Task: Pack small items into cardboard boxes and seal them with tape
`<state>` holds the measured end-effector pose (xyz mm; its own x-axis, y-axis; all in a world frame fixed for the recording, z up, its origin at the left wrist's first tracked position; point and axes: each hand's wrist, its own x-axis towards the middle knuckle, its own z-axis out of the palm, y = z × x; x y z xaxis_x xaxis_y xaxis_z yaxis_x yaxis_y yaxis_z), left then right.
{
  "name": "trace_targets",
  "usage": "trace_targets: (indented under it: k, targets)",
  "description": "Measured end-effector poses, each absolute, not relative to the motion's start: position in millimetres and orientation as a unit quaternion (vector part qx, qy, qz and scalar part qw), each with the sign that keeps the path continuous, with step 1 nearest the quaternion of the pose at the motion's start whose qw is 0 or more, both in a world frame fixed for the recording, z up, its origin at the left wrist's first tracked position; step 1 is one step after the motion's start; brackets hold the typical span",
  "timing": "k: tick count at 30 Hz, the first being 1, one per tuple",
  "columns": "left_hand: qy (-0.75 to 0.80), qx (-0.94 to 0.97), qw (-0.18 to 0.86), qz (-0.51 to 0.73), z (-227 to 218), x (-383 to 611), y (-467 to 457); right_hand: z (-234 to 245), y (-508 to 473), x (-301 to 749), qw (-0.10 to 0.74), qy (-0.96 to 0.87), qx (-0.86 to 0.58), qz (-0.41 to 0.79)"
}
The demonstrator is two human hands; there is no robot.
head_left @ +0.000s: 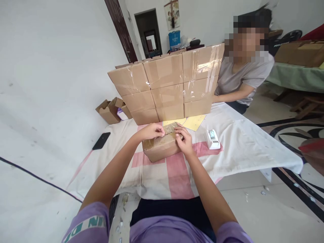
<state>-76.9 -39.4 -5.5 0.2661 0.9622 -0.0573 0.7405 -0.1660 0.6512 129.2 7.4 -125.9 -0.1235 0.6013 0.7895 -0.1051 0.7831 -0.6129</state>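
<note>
A small cardboard box [160, 150] sits on the white and pink cloth [235, 145] in front of me, with clear tape across its top. My left hand [151, 131] rests on the box's top left, fingers curled and pressing the flap. My right hand [184, 139] lies on the top right edge, fingers bent against the flap and tape. Both hands touch the box; its far flap looks partly raised between them.
A wall of several taped cardboard boxes [167, 86] stands behind. A person in a grey shirt [243, 79] sits at the right. A white tape dispenser [212, 139], yellow sheets [194, 122], a black phone [101, 140] and open small boxes [111, 110] lie around.
</note>
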Motion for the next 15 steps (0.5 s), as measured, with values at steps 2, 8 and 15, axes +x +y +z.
trace_targets:
  k: [2, 8, 15]
  targets:
    - [0.581, 0.742, 0.276, 0.189, -5, -74, -43, -127, 7, 128, 0.64, -0.693, -0.182, 0.278]
    - [0.592, 0.752, 0.229, 0.178, -6, -65, -49, -127, 6, 127, 0.643, -0.685, -0.191, 0.284]
    - [0.603, 0.749, 0.213, 0.174, -9, -66, -48, -130, 7, 126, 0.641, -0.68, -0.196, 0.297]
